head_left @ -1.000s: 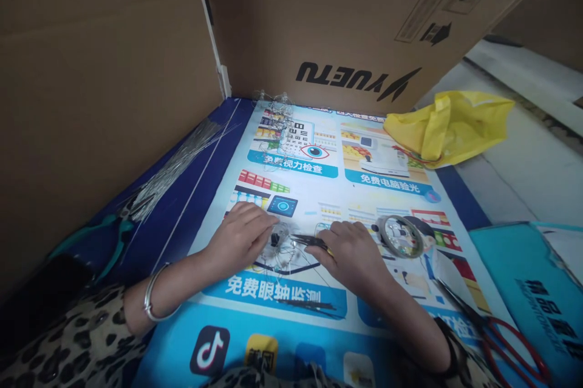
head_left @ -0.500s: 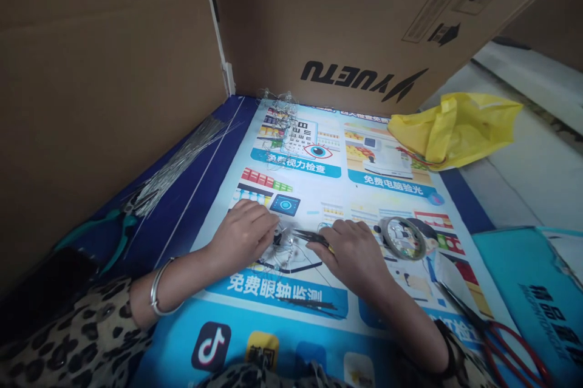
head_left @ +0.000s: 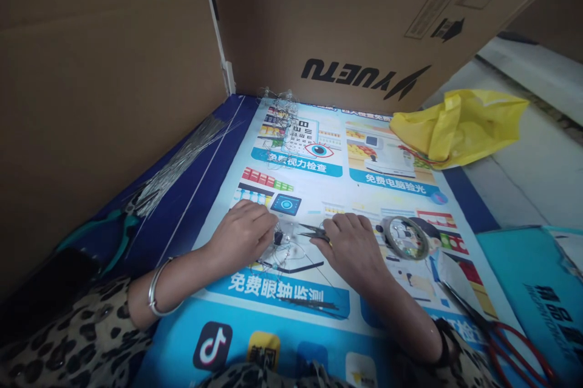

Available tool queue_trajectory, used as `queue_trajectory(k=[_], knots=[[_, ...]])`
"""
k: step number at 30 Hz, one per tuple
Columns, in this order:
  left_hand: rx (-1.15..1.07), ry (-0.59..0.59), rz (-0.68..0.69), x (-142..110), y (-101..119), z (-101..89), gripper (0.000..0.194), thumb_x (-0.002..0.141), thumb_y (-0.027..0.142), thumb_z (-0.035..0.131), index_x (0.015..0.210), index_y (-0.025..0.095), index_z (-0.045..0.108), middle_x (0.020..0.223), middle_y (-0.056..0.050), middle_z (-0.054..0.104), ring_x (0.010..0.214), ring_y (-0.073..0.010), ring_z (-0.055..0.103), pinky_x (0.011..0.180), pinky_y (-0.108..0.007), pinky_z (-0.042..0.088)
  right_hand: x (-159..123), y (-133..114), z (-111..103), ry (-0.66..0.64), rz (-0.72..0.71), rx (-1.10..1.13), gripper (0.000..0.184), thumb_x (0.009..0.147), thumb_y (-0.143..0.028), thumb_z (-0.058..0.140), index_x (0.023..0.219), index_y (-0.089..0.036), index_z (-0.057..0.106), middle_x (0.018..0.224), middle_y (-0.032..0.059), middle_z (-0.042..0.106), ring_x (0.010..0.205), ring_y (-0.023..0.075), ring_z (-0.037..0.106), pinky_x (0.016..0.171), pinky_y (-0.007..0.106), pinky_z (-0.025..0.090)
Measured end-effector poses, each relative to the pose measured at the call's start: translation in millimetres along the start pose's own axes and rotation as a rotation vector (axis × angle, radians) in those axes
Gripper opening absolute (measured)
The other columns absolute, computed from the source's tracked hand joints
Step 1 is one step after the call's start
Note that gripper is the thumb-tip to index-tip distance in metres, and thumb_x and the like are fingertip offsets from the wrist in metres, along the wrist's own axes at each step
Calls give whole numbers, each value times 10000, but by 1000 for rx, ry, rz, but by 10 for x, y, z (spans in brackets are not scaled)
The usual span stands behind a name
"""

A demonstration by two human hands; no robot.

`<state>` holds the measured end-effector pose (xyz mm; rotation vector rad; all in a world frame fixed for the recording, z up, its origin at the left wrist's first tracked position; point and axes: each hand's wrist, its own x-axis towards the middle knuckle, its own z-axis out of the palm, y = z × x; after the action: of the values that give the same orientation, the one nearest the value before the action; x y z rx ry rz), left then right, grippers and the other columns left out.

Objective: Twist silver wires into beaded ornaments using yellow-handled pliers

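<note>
My left hand rests on the printed poster, fingers pinched on a small piece of thin wire with clear beads and a dark bead. My right hand is closed round small dark pliers, whose tips point left at the wire piece. A silver bangle sits on my left wrist. Loose thin wires lie on the poster just in front of my hands.
A roll of clear tape lies right of my right hand. Red-handled scissors lie at the lower right. A bundle of straight wires and teal pliers lie left. Beaded wire pieces, a yellow bag and cardboard walls stand behind.
My right hand has drawn slightly up and right with the pliers, their tips now a little apart from the wire piece. My left hand stays in place.
</note>
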<state>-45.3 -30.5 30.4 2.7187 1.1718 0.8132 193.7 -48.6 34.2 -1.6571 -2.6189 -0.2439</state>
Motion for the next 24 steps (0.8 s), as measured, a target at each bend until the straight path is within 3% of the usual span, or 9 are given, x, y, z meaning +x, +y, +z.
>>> queue_trajectory(k=[7, 12, 16, 24], knots=[[-4, -38, -15, 6, 3, -18, 154, 842, 132, 460, 783, 155, 601, 707, -43, 590, 708, -182, 529, 703, -332, 410, 25, -33, -54, -2, -37, 278, 223, 863, -327, 525, 986, -165, 617, 976, 99, 616, 951, 235, 503, 813, 350, 346], [-24, -33, -3, 15, -4, -33, 165, 847, 134, 452, 774, 149, 599, 699, -44, 590, 695, -179, 527, 687, -326, 411, 120, -230, -112, -56, -56, 544, 358, 874, -387, 488, 1160, -180, 544, 1028, 92, 613, 944, 213, 541, 804, 322, 411], [-27, -25, 7, 16, -6, -47, 165, 851, 141, 452, 782, 150, 602, 703, -46, 592, 694, -179, 526, 688, -328, 417, 206, -381, -112, -101, -37, 546, 440, 835, -421, 530, 1217, -204, 505, 1030, 82, 621, 933, 228, 562, 781, 331, 425], [-89, -75, -2, 19, -14, -88, 176, 872, 170, 443, 833, 152, 614, 745, -46, 609, 743, -179, 548, 713, -328, 429, 249, -469, -66, -203, 11, 556, 339, 807, -288, 536, 1141, -233, 524, 923, 39, 642, 841, 202, 591, 690, 277, 391]])
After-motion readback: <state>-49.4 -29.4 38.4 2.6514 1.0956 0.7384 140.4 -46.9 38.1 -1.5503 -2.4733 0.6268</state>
